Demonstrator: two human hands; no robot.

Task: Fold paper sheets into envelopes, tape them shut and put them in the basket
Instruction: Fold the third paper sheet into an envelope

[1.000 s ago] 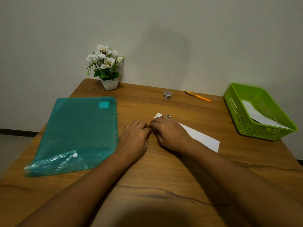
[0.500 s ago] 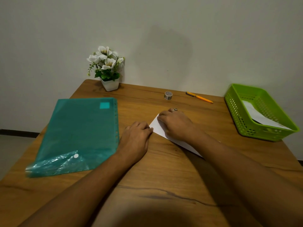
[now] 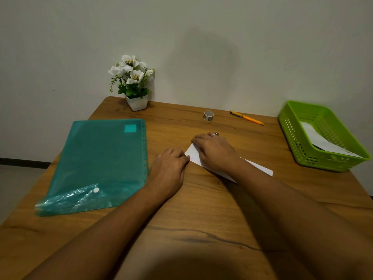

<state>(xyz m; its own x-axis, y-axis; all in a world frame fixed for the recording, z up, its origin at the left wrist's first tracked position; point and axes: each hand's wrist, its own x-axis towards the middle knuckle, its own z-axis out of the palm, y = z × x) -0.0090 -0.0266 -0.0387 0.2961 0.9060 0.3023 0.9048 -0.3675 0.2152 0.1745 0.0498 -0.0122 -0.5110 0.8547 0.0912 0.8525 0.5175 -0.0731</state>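
Right hand [image 3: 216, 152] slid farther up folded paper [image 3: 192, 155], pressing flat; left hand [image 3: 169, 170] relaxed, touching corner; basket [image 3: 314, 158] holds envelope [image 3: 316, 138].

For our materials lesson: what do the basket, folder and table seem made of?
Basket: probably moulded plastic, bright green, perforated walls.
Folder: thin translucent teal plastic, crinkled and shiny at its near end.
Table: wood or wood-look laminate; grain shows.

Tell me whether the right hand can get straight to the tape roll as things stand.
Probably yes. The tape roll stands just beyond the right hand, with only bare table between them; the pen lies off to the side.
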